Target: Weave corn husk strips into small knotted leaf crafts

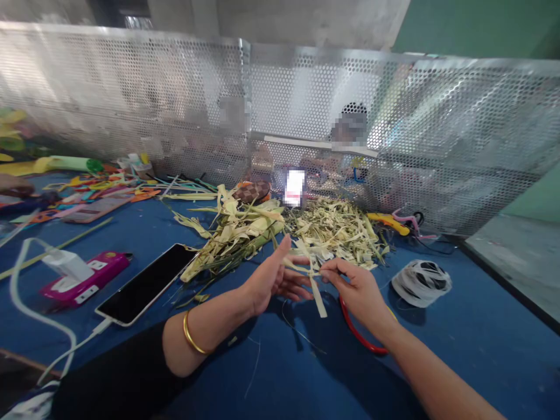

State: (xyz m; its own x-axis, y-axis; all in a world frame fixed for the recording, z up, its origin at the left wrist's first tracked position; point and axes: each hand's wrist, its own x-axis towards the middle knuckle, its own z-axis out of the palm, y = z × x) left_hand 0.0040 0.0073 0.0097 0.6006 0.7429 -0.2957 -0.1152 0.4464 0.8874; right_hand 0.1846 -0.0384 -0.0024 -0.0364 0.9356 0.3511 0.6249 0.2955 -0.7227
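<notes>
A pale husk strip (319,300) is held up over the blue counter (485,344), between the two hands, in front of the husk heaps. It is pinched at its crossing by the right hand (356,289), thumb and fingertips closed; that grip is the nearer one, set just right of the crossing. The left hand (272,283) is spread, thumb up and well apart from the extended fingers, palm turned toward the strip; whether a strand is touched there cannot be told. Seen from the right grip, the strip lies to the left, directly at the fingertips. Its long piece is pointed down and toward the wearer, free end leaned slightly right; its long axis is run far-to-near, roughly across the line between the hands. A thinner strand is extended leftward from the crossing, toward the left hand. Whole husks (249,224) and shredded husks (336,224) are piled beyond. A string roll (422,283) is placed right of the right hand; a red ring (366,347) is partly covered by the right wrist.
</notes>
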